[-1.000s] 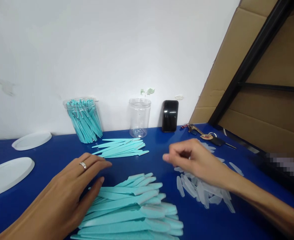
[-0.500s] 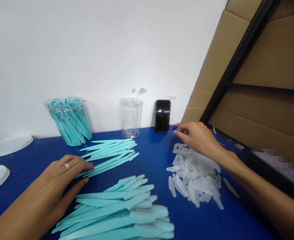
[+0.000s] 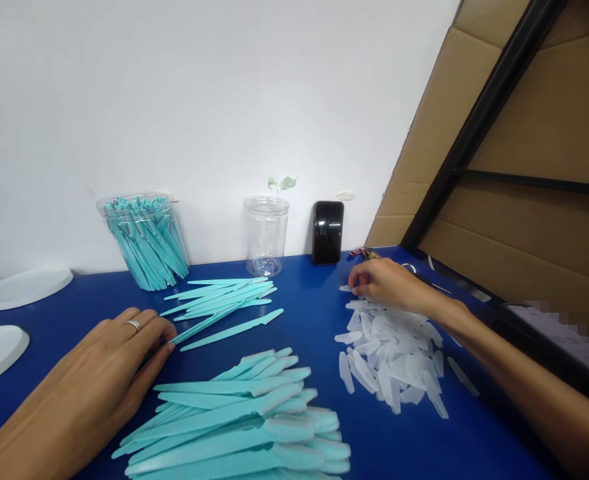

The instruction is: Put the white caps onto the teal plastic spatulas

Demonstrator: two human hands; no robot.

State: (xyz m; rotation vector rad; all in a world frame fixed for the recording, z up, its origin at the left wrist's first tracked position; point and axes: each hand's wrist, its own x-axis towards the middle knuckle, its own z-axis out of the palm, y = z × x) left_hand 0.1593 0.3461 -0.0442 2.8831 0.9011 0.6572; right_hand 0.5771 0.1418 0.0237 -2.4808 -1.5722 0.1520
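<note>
My left hand (image 3: 139,340), with a ring on one finger, pinches the thin handle end of a turquoise eyebrow razor (image 3: 209,323). That razor's far end lies over several loose turquoise razors (image 3: 239,291); a single one (image 3: 231,330) lies just in front. My right hand (image 3: 374,281) has its fingers curled together at the back of a heap of translucent blade caps (image 3: 389,347). A small cap (image 3: 345,289) shows at its fingertips. A bigger pile of turquoise razors (image 3: 244,420) lies nearest me, their blade ends looking covered by clear caps.
A clear jar full of turquoise razors (image 3: 147,243) and an empty clear jar (image 3: 267,237) stand by the wall. A phone (image 3: 328,233) leans there. Two white lids (image 3: 24,288) lie at left. Cardboard (image 3: 524,133) with a black frame (image 3: 474,133) slants along the right.
My left thumb and fingers have closed on a razor, drawing it from the loose ones. My right hand has come down and nearer, to the back of the cap heap.
</note>
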